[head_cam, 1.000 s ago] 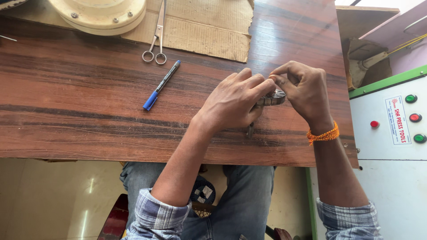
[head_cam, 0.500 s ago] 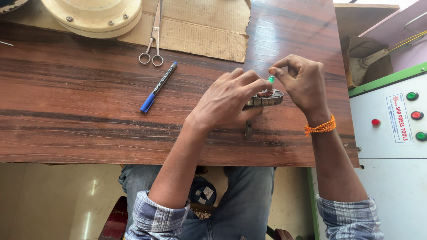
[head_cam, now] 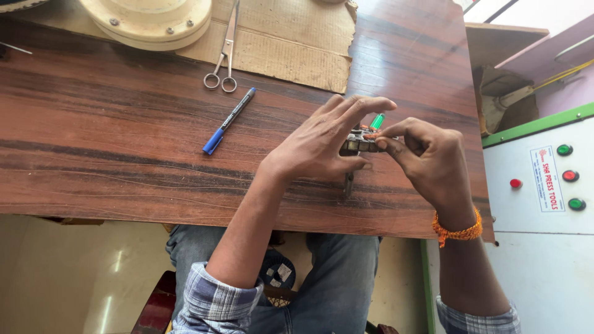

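A dark, streaked wooden counter [head_cam: 124,154] is seen from above, and both hands are held over its near right part. Far beyond the left hand, a sheet of brown cardboard [head_cam: 291,43] is spread on the counter, and a round cream-coloured flanged part [head_cam: 148,21] is set on the cardboard's left end. To the right of the right hand, past the counter's edge, a white control cabinet [head_cam: 538,247] with red and green buttons is seen.

The left hand [head_cam: 322,145] is held with its fingers stretched out and spread, the thumb and lower fingers being pressed against the left side of a small metal block [head_cam: 357,145]. The right hand [head_cam: 433,158] is curled, and its thumb and forefinger are pinched on the right end of the same block, so the block is gripped between the two hands, just above the counter. A small green piece [head_cam: 377,120] is seen just beyond the block, at the right hand's fingertips; whether it is held cannot be told. An orange thread band [head_cam: 456,232] is worn on the right wrist.

Steel scissors [head_cam: 226,49] lie well beyond and left of the left hand, half on the cardboard. A blue-capped marker pen [head_cam: 229,120] lies nearer, to the left of the left hand.
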`<action>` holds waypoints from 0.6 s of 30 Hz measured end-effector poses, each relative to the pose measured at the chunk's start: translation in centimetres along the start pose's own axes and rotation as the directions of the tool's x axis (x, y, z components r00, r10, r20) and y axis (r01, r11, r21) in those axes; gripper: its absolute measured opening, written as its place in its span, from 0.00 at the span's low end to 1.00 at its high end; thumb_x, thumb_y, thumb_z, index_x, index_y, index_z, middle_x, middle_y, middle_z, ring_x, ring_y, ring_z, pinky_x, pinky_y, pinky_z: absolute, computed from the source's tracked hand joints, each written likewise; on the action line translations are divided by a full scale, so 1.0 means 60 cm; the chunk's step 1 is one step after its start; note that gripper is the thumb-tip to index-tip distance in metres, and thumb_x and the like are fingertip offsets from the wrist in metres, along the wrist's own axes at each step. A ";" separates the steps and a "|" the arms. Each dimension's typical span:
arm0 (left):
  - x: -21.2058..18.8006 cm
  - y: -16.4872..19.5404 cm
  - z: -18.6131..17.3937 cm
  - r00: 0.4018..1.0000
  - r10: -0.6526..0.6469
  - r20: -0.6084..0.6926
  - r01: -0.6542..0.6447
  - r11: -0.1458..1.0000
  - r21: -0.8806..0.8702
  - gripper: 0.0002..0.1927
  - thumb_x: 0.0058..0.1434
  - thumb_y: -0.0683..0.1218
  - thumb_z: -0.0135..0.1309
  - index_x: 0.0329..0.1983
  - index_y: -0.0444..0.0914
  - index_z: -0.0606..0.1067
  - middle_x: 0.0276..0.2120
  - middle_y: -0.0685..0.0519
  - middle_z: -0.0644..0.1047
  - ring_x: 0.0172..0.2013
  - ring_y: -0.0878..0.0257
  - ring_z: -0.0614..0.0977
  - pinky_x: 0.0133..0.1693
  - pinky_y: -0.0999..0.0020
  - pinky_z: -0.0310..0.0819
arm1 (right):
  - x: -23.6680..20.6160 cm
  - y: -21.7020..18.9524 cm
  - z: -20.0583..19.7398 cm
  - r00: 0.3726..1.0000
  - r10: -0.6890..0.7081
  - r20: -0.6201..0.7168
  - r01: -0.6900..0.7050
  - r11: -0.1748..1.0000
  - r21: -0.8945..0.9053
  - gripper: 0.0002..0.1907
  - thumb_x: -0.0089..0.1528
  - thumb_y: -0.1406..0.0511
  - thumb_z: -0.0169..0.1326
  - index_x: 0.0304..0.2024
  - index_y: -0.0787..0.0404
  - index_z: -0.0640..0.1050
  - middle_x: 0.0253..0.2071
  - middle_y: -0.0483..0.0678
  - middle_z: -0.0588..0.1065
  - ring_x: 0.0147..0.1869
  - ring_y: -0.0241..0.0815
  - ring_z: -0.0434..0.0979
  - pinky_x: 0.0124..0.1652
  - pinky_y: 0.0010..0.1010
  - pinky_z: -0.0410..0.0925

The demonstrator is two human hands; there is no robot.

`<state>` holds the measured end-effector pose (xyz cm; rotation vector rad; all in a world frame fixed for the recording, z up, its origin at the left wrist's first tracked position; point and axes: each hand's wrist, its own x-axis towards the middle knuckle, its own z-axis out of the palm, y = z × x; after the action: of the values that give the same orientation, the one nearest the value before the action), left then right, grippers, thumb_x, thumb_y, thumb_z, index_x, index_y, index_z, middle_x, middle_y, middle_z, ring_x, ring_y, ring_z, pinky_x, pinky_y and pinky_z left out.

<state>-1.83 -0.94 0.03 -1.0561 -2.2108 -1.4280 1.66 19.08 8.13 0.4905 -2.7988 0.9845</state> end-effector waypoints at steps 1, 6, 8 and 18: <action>-0.002 0.002 -0.004 1.000 0.001 0.023 0.001 0.995 -0.098 0.46 0.52 0.61 0.64 0.72 0.48 0.61 0.63 0.55 0.72 0.59 0.54 0.72 0.65 0.55 0.68 | -0.002 -0.004 0.000 1.000 -0.002 -0.003 0.002 1.000 -0.025 0.06 0.62 0.69 0.65 0.41 0.63 0.85 0.21 0.41 0.70 0.24 0.25 0.58 0.24 0.25 0.53; -0.001 0.007 -0.012 0.999 -0.036 -0.017 0.032 0.982 -0.188 0.37 0.63 0.70 0.52 0.69 0.49 0.65 0.48 0.56 0.81 0.54 0.58 0.74 0.59 0.57 0.70 | -0.010 -0.013 0.000 0.998 -0.041 -0.042 0.040 0.999 -0.025 0.04 0.64 0.69 0.64 0.41 0.64 0.83 0.20 0.39 0.66 0.24 0.23 0.58 0.24 0.24 0.54; 0.001 0.004 -0.010 0.996 -0.086 -0.033 0.079 0.982 -0.172 0.34 0.66 0.72 0.46 0.67 0.49 0.67 0.44 0.57 0.83 0.51 0.59 0.75 0.56 0.58 0.71 | -0.014 -0.015 0.002 0.997 -0.042 -0.069 0.038 0.998 -0.055 0.04 0.64 0.69 0.64 0.41 0.64 0.84 0.18 0.41 0.63 0.24 0.24 0.56 0.24 0.25 0.52; -0.003 -0.032 -0.002 0.981 -0.172 -0.092 0.163 0.982 -0.096 0.33 0.70 0.72 0.34 0.50 0.45 0.78 0.35 0.54 0.82 0.42 0.58 0.79 0.48 0.57 0.73 | -0.031 -0.034 0.038 0.979 -0.160 -0.128 0.140 0.978 -0.156 0.04 0.63 0.70 0.65 0.40 0.64 0.83 0.19 0.40 0.68 0.22 0.25 0.59 0.24 0.24 0.54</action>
<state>-3.07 -1.57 -1.26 -0.8212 -2.2275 -1.6258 4.06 16.65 7.12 0.5795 -2.6391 0.7462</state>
